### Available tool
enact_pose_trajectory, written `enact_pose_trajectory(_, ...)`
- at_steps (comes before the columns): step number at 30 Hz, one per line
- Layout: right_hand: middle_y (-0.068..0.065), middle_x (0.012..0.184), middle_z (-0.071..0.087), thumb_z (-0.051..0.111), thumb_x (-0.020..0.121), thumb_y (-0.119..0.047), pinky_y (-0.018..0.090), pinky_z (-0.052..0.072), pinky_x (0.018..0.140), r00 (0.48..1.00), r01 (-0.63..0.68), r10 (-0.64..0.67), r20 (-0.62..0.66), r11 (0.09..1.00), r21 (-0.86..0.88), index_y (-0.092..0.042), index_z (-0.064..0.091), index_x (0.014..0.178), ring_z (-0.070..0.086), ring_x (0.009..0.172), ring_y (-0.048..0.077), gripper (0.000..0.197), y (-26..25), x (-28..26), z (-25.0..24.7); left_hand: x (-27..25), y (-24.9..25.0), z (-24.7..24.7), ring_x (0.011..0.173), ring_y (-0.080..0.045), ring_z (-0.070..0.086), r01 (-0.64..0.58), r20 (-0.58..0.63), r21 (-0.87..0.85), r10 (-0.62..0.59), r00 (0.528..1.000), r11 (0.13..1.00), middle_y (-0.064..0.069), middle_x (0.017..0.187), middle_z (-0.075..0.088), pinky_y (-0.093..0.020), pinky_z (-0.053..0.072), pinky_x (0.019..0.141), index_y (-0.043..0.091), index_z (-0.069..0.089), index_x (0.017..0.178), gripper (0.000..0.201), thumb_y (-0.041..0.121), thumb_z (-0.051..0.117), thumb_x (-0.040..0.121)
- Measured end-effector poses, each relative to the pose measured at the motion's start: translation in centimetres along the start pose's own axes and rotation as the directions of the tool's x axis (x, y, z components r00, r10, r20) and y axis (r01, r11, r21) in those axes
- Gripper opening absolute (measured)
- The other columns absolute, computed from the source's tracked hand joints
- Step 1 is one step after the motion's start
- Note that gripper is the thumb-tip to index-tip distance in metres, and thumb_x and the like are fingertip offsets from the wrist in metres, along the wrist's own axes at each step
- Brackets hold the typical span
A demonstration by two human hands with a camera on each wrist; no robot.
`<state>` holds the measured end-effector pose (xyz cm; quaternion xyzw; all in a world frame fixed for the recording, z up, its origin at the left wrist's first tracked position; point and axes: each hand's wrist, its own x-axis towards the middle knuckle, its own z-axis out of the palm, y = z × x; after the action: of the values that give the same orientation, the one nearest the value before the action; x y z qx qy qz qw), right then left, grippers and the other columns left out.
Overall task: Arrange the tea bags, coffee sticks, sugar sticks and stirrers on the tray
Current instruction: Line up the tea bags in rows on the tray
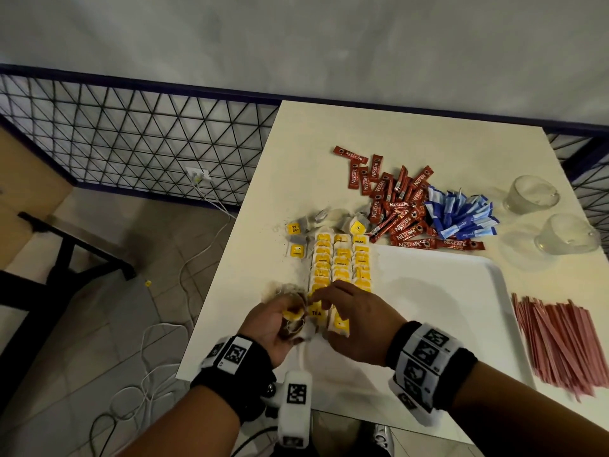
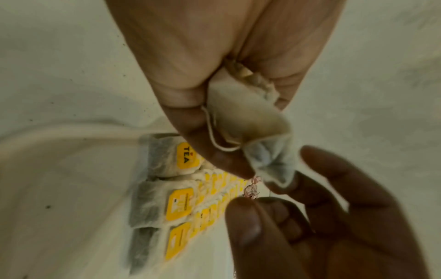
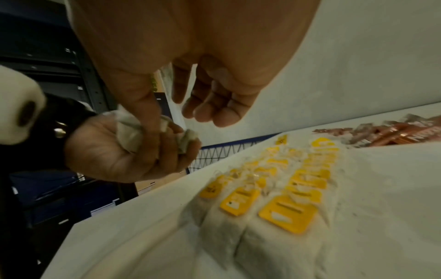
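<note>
Three rows of yellow-tagged tea bags (image 1: 342, 262) lie along the left part of the white tray (image 1: 445, 308). Over the tray's near left corner my left hand (image 1: 296, 311) grips a small bundle of tea bags (image 2: 238, 113) between thumb and fingers. My right hand (image 1: 321, 300) reaches in beside it. In the left wrist view one right fingertip touches a bag's corner, while the thumb stands slightly apart. Red coffee sticks (image 1: 395, 209) and blue sugar sticks (image 1: 458, 212) lie heaped behind the tray. Pink stirrers (image 1: 560, 341) lie to its right.
A few loose tea bags (image 1: 303, 232) sit on the table by the tray's far left corner. Two upturned glasses (image 1: 530, 192) stand at the back right. The table's left edge drops to a floor with cables (image 1: 204, 245) and a wire fence (image 1: 131, 136).
</note>
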<state>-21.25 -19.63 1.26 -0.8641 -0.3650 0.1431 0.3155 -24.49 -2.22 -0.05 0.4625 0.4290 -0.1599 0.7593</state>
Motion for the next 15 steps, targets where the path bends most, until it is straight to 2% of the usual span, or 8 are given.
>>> enact_pose_trajectory(2, -0.007, 0.108, 0.054, 0.068, 0.071, -0.038, 0.027, 0.05, 0.073, 0.998, 0.059, -0.059, -0.015, 0.998, -0.001, -0.03, 0.049, 0.124, 0.057, 0.091, 0.014, 0.056, -0.6, -0.2, -0.2, -0.1, 0.3, 0.4, 0.059, -0.026, 0.057, -0.012, -0.013, -0.032, 0.012, 1.0, 0.999, -0.013, 0.067, 0.062, -0.03, 0.044, 0.062, 0.01, 0.07, 0.058, 0.031, 0.005, 0.053, 0.084)
enact_pose_trajectory(4, -0.006, 0.108, 0.055, 0.069, 0.071, -0.044, 0.027, 0.051, 0.074, 0.995, 0.093, -0.093, -0.03, 0.996, -0.006, -0.032, 0.051, 0.12, 0.058, 0.092, 0.015, 0.054, -0.7, 0.0, -0.1, -0.1, 0.5, 0.7, 0.057, -0.023, 0.058, -0.009, -0.008, -0.053, 0.009, 1.0, 0.999, -0.009, 0.063, 0.064, -0.028, 0.042, 0.06, 0.01, 0.072, 0.056, 0.036, 0.008, 0.053, 0.086)
enact_pose_trajectory(6, -0.004, 0.106, 0.057, 0.068, 0.073, -0.048, 0.03, 0.053, 0.074, 0.993, 0.115, -0.116, -0.03, 0.992, -0.043, -0.03, 0.057, 0.116, 0.059, 0.092, 0.017, 0.047, -0.6, 0.4, 0.1, -0.1, 0.8, 1.1, 0.063, -0.023, 0.06, -0.007, -0.016, -0.07, 0.006, 1.0, 0.998, -0.01, 0.07, 0.067, -0.03, 0.044, 0.062, 0.008, 0.073, 0.07, 0.027, 0.008, 0.053, 0.087)
enact_pose_trajectory(8, -0.002, 0.1, 0.059, 0.063, 0.077, -0.048, 0.031, 0.054, 0.069, 0.991, 0.121, -0.126, -0.04, 0.987, -0.104, -0.029, 0.061, 0.11, 0.061, 0.086, 0.02, 0.038, -0.6, 0.7, 0.2, -0.1, 1.1, 1.5, 0.067, -0.025, 0.06, -0.012, -0.008, -0.101, 0.012, 1.0, 0.995, -0.013, 0.079, 0.066, -0.031, 0.047, 0.061, 0.004, 0.069, 0.084, 0.019, 0.008, 0.052, 0.089)
enact_pose_trajectory(12, -0.002, 0.085, 0.062, 0.053, 0.077, -0.041, 0.03, 0.054, 0.058, 0.991, 0.051, -0.076, -0.114, 0.976, -0.21, -0.027, 0.067, 0.096, 0.063, 0.071, 0.021, 0.027, -0.9, 1.0, -0.1, 0.0, 1.5, 2.0, 0.061, -0.024, 0.061, -0.024, 0.002, -0.18, 0.025, 1.0, 0.983, -0.011, 0.071, 0.065, -0.036, 0.051, 0.061, 0.004, 0.063, 0.077, 0.019, 0.005, 0.05, 0.091)
enact_pose_trajectory(15, -0.003, 0.08, 0.063, 0.052, 0.077, -0.036, 0.032, 0.053, 0.054, 0.987, 0.013, -0.051, -0.155, 0.972, -0.234, -0.026, 0.067, 0.094, 0.062, 0.066, 0.022, 0.025, -0.9, 1.1, -0.2, -0.3, 1.9, 2.4, 0.069, -0.025, 0.06, -0.024, 0.023, -0.234, 0.03, 0.999, 0.972, -0.012, 0.076, 0.062, -0.037, 0.055, 0.05, 0.003, 0.058, 0.079, 0.018, 0.005, 0.047, 0.092)
